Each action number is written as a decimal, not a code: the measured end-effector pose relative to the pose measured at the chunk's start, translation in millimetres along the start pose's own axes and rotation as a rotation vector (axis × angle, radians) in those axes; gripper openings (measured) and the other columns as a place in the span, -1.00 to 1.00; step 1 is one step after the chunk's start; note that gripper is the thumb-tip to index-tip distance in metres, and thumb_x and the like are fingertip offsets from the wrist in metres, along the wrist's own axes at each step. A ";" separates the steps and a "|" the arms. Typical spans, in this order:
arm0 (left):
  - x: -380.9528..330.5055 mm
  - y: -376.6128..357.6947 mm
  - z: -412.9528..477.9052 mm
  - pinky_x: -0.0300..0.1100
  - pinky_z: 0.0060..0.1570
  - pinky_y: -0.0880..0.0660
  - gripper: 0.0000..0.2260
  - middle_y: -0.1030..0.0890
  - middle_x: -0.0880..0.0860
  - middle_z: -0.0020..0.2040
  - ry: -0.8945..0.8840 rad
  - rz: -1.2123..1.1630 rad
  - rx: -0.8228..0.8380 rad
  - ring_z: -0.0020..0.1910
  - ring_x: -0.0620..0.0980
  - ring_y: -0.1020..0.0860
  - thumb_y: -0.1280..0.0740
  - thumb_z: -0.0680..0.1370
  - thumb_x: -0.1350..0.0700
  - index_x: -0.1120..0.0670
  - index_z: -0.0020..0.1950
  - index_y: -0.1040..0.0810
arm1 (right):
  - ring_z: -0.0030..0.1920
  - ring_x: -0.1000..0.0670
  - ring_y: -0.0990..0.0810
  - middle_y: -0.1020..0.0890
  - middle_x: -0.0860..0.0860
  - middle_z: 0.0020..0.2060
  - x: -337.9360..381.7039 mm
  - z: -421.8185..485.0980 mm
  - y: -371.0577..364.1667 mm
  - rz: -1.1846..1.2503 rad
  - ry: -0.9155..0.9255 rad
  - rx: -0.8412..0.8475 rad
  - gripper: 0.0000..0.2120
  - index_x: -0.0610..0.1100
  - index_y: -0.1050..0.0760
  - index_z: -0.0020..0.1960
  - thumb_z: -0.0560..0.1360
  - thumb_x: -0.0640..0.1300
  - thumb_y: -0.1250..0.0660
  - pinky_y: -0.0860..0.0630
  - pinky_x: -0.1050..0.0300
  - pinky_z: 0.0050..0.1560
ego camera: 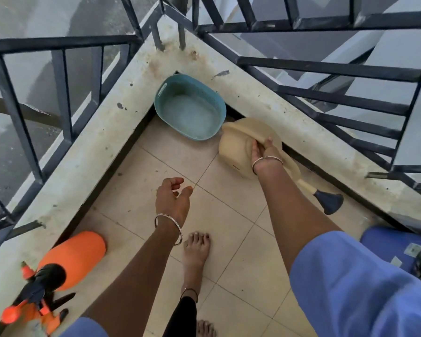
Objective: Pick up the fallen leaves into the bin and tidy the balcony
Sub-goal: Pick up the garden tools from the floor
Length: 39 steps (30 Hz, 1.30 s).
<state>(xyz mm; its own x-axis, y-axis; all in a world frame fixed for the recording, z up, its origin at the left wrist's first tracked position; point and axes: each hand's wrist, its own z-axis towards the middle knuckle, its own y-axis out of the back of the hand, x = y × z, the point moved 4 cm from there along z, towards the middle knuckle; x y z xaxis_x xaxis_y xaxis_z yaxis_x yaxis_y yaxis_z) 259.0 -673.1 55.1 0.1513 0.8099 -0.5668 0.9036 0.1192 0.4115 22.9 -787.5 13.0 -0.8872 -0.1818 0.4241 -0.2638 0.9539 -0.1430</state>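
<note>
Where the two concrete ledges (95, 142) meet under the black railing (58, 42), the tiled floor (229, 215) is narrowed to a wedge. The point of this wedge is filled by a teal plastic tub (161, 103), set against both ledges. Open tiles are left only on the near side, between the arms. A beige watering can (236, 144) is found just right of the tub, close to the right ledge, with its dark rose (329, 200) pointed to the lower right. An orange pressure sprayer (75, 259) is laid on the left ledge (pump head toward the camera), and a blue container (389, 242) is seen at the right edge. The right hand (265, 150) is clamped around the can's handle. The left hand (173, 198) is stretched over the tiles, fingers loosely curled and apart, with nothing held. A bare foot (196, 249) is planted below it.
</note>
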 end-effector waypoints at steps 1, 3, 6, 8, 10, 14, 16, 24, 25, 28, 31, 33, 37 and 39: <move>2.0 1.2 -0.4 -0.17 -0.03 -0.38 -0.79 -0.54 0.02 0.13 0.003 -0.004 0.000 0.05 0.01 -0.51 -0.41 0.51 0.13 -0.03 0.12 -0.53 | 0.16 -0.12 -0.62 -0.63 -0.16 0.10 -0.1 0.4 0.0 -0.008 -0.006 0.009 -0.62 -0.30 -0.44 0.31 0.54 -0.23 -0.40 -0.60 0.04 0.11; 6.1 5.0 -2.9 -0.16 -0.02 -0.39 -0.79 -0.53 0.02 0.14 0.008 -0.011 -0.003 0.04 0.00 -0.50 -0.42 0.51 0.14 -0.04 0.10 -0.52 | 0.02 -0.07 -0.64 -0.64 -0.16 -0.02 -1.4 -1.5 1.7 -0.042 -0.028 0.021 -0.67 -0.32 -0.49 0.22 0.53 -0.19 -0.41 -0.59 0.03 0.14; 14.3 13.0 -7.5 -0.15 0.00 -0.40 -0.79 -0.53 0.02 0.13 0.012 -0.009 -0.016 0.03 0.00 -0.50 -0.41 0.51 0.14 -0.05 0.11 -0.53 | 0.07 -0.08 -0.60 -0.59 -0.15 -0.11 -1.7 -6.5 5.4 -0.122 -0.059 0.029 -0.77 -0.32 -0.50 0.05 0.54 -0.15 -0.40 -0.56 0.02 0.20; 19.3 19.2 -11.4 -0.13 0.01 -0.42 -0.79 -0.53 0.01 0.13 0.012 -0.019 -0.025 0.05 0.00 -0.50 -0.41 0.51 0.14 -0.04 0.12 -0.53 | 0.02 -0.07 -0.59 -0.57 -0.14 -0.12 -0.2 -13.4 8.1 -0.168 -0.061 0.030 -0.77 -0.31 -0.49 -0.03 0.54 -0.12 -0.40 -0.57 0.02 0.20; 25.4 25.5 -14.4 -0.14 0.02 -0.42 -0.79 -0.53 0.01 0.14 0.016 -0.029 -0.034 0.08 0.01 -0.51 -0.41 0.51 0.14 -0.04 0.12 -0.53 | -0.10 -0.05 -0.60 -0.57 -0.14 -0.13 -2.1 -22.0 16.3 -0.247 -0.045 0.013 -0.77 -0.26 -0.47 -0.07 0.54 -0.09 -0.40 -0.59 0.03 0.16; 44.1 42.5 -24.7 -0.08 0.08 -0.46 -0.80 -0.55 0.03 0.12 0.002 -0.062 -0.068 0.08 0.04 -0.53 -0.41 0.50 0.16 -0.02 0.10 -0.53 | -0.29 0.00 -0.58 -0.58 -0.10 -0.28 -21.6 -45.9 50.6 -0.478 0.022 -0.013 -0.88 -0.21 -0.44 -0.09 0.61 -0.20 -0.29 -0.63 0.14 -0.04; 58.1 54.4 -33.9 -0.09 0.04 -0.46 -0.80 -0.55 0.07 0.11 0.003 -0.098 -0.091 0.06 0.08 -0.54 -0.42 0.50 0.19 0.01 0.09 -0.54 | -0.46 0.07 -0.57 -0.58 -0.02 -0.48 -38.2 -64.5 71.6 -0.569 0.048 0.007 -0.86 -0.17 -0.43 -0.14 0.60 -0.23 -0.26 -0.59 0.24 -0.33; 152.6 144.1 -102.8 -0.19 -0.03 -0.38 -0.79 -0.56 0.10 0.08 0.082 -0.211 -0.233 0.02 0.08 -0.54 -0.42 0.49 0.24 0.06 0.08 -0.55 | -0.53 0.01 -0.44 -0.50 -0.13 -0.40 -142.4 -170.2 179.0 -0.876 0.093 0.148 -0.93 -0.22 -0.48 -0.12 0.54 -0.32 -0.29 -0.38 0.26 -0.52; 168.2 161.3 -114.9 -0.19 -0.04 -0.37 -0.79 -0.56 0.11 0.08 0.092 -0.226 -0.263 0.01 0.08 -0.53 -0.42 0.49 0.24 0.08 0.09 -0.56 | -0.51 -0.02 -0.46 -0.53 -0.14 -0.39 -155.4 -189.6 191.9 -0.934 0.114 0.164 -0.94 -0.23 -0.49 -0.12 0.53 -0.32 -0.31 -0.37 0.25 -0.53; 209.8 208.6 -150.2 -0.18 -0.02 -0.36 -0.79 -0.56 0.14 0.09 0.129 -0.260 -0.342 0.02 0.08 -0.52 -0.42 0.48 0.26 0.12 0.10 -0.57 | -0.52 0.03 -0.51 -0.58 -0.14 -0.39 -185.7 -245.6 221.5 -1.109 0.205 0.238 -0.94 -0.25 -0.56 -0.12 0.52 -0.33 -0.32 -0.42 0.27 -0.55; 250.0 251.5 -184.6 -0.18 -0.01 -0.37 -0.80 -0.57 0.17 0.11 0.165 -0.285 -0.419 0.05 0.07 -0.53 -0.42 0.48 0.26 0.13 0.10 -0.58 | -0.51 0.02 -0.51 -0.57 -0.16 -0.37 -213.5 -293.6 242.5 -1.205 0.203 0.341 -0.93 -0.26 -0.55 -0.10 0.53 -0.33 -0.30 -0.44 0.25 -0.52; 272.5 276.1 -204.1 -0.15 0.01 -0.39 -0.80 -0.57 0.16 0.11 0.176 -0.301 -0.460 0.08 0.09 -0.54 -0.42 0.49 0.24 0.11 0.09 -0.57 | -0.46 -0.04 -0.50 -0.57 -0.17 -0.36 -230.8 -319.9 254.1 -1.274 0.194 0.413 -0.94 -0.27 -0.54 -0.07 0.54 -0.31 -0.29 -0.45 0.19 -0.47; 311.2 311.0 -226.5 -0.11 0.07 -0.44 -0.80 -0.57 0.14 0.13 0.208 -0.363 -0.543 0.09 0.09 -0.54 -0.42 0.50 0.23 0.10 0.11 -0.58 | -0.43 -0.01 -0.52 -0.61 -0.11 -0.37 -272.3 -344.8 270.9 -1.455 0.231 0.541 -0.92 -0.21 -0.58 -0.13 0.52 -0.28 -0.32 -0.49 0.18 -0.41; 325.2 322.3 -229.7 -0.12 0.06 -0.44 -0.80 -0.57 0.13 0.14 0.199 -0.406 -0.577 0.08 0.06 -0.55 -0.41 0.50 0.23 0.09 0.10 -0.57 | -0.42 -0.02 -0.52 -0.63 -0.09 -0.38 -297.5 -343.1 274.1 -1.555 0.233 0.562 -0.87 -0.14 -0.59 -0.24 0.47 -0.26 -0.35 -0.52 0.08 -0.31</move>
<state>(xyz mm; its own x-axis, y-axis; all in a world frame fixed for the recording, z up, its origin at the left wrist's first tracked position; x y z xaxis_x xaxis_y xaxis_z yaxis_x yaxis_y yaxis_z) 507.3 -239.4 167.4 -0.2760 0.7204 -0.6363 0.5100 0.6709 0.5383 344.4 -390.0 154.5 0.3912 -0.7242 0.5679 -0.9202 -0.2975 0.2545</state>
